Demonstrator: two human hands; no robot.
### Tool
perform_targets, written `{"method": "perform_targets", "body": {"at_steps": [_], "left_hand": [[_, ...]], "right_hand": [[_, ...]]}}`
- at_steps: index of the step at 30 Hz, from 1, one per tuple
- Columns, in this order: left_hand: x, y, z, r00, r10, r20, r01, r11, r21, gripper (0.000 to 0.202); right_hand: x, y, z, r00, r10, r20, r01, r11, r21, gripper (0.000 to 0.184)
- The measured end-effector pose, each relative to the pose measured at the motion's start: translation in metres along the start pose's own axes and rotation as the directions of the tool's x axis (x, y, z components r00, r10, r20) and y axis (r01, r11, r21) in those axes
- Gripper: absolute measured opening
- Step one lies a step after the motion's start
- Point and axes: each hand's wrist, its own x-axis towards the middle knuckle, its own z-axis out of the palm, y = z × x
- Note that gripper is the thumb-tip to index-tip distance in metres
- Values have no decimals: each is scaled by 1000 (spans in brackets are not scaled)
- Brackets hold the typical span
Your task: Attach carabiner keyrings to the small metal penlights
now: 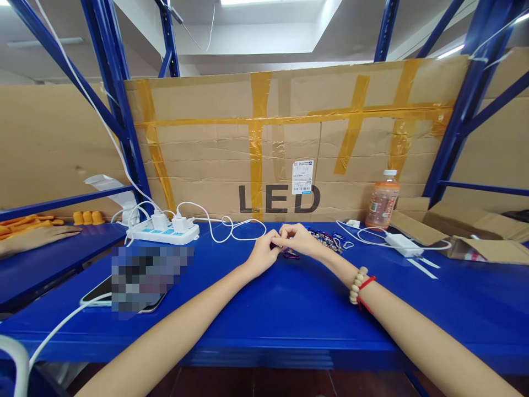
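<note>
Over the middle of the blue table, my left hand (263, 255) and my right hand (300, 240) meet at the fingertips. Both are closed in a pinch around something small and dark, mostly hidden by the fingers. Just below my right hand lies a purple metal piece (291, 256) that looks like a small carabiner. To the right of that hand, partly behind the wrist, is a pile of small metal carabiners (328, 240) in silver, blue and other colours. A beaded bracelet (357, 285) and a red cord circle my right wrist.
A white power strip (165, 231) with plugs and cables stands at the back left, with a phone (97, 291) nearer. At right are an orange-labelled bottle (382, 201), a white adapter (403, 245) and an open cardboard box (487, 234). Another person's hand (45, 237) rests far left.
</note>
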Motion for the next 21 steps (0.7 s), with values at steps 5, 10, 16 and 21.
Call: {"method": "perform_targets", "body": {"at_steps": [5,10,16,21], "left_hand": [[3,-4,6,986,-169,-10,164,967,-195,15],[3,-9,6,941,-339,16,328,896,-300,13],[4,-12,6,937,-348,19,343,912,-224,18],[7,-13,1,949,-311,-48,308,949,-66,18]], "right_hand": [[1,6,4,994,61,-91,-64,998,-27,36],[2,13,7,972,185,-146,-184,983,22,38],[4,18,6,964,166,-208,-192,975,-110,41],[2,17,-2,943,135,-305,-231,924,-305,43]]}}
